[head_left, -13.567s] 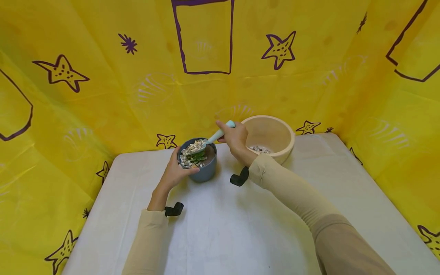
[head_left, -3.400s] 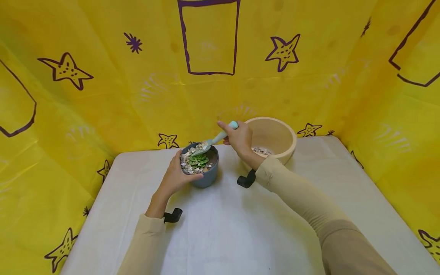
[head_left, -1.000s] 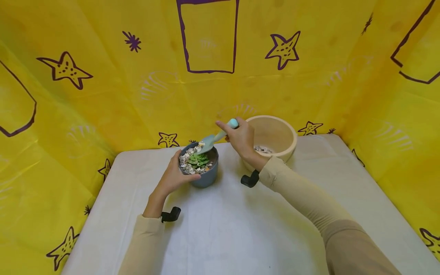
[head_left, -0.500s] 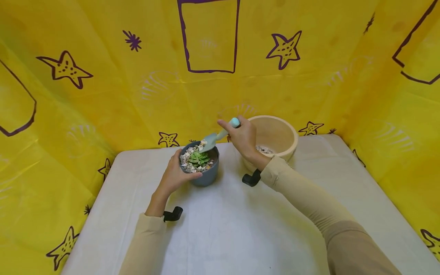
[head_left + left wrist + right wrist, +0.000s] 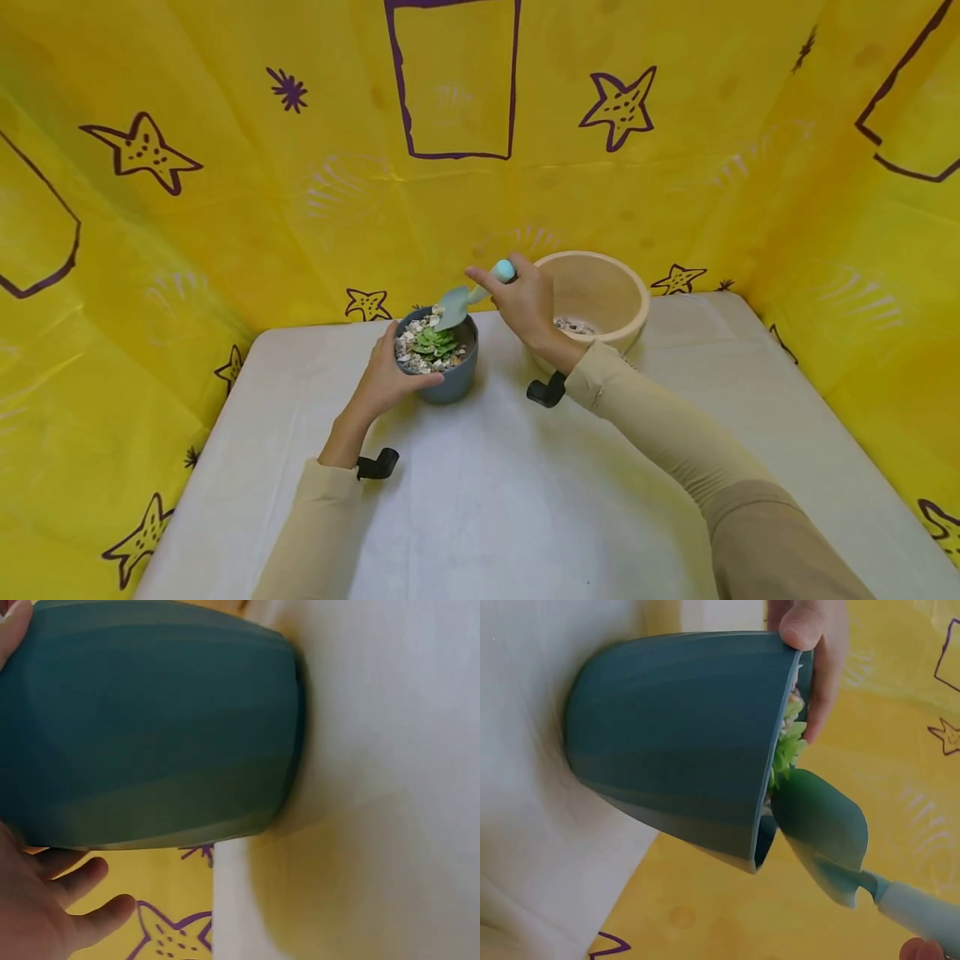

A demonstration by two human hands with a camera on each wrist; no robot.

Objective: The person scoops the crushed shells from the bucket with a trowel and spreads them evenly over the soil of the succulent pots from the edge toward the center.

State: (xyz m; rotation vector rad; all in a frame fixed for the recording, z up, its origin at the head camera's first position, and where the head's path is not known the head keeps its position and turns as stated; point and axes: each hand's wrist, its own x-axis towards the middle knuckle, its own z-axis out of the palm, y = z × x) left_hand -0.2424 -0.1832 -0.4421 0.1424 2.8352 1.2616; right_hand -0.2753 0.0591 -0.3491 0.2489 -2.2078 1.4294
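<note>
A blue-grey plant pot (image 5: 450, 387) stands on the table with a green succulent (image 5: 435, 342) and pale gravel (image 5: 409, 354) inside. My left hand (image 5: 378, 385) grips its left side at the rim, thumb in front; the left wrist view shows several fingers spread off the pot wall (image 5: 150, 727). My right hand (image 5: 527, 307) holds a pale green trowel (image 5: 452, 309) by the handle. Its blade tilts over the pot's back rim, beside the leaves, with a little gravel at its left edge. In the right wrist view the trowel blade (image 5: 825, 817) touches or nearly touches the succulent (image 5: 787, 754).
Behind my right wrist stands a larger beige pot (image 5: 633, 312) with some gravel (image 5: 574, 325) at its bottom. A white cloth covers the table (image 5: 480, 500). A yellow patterned curtain (image 5: 465, 208) closes in the back and sides.
Earlier the trowel carried a heap of gravel over the plant. The blade has since tipped and shed most of it, uncovering the succulent. My left hand has kept its hold on the pot.
</note>
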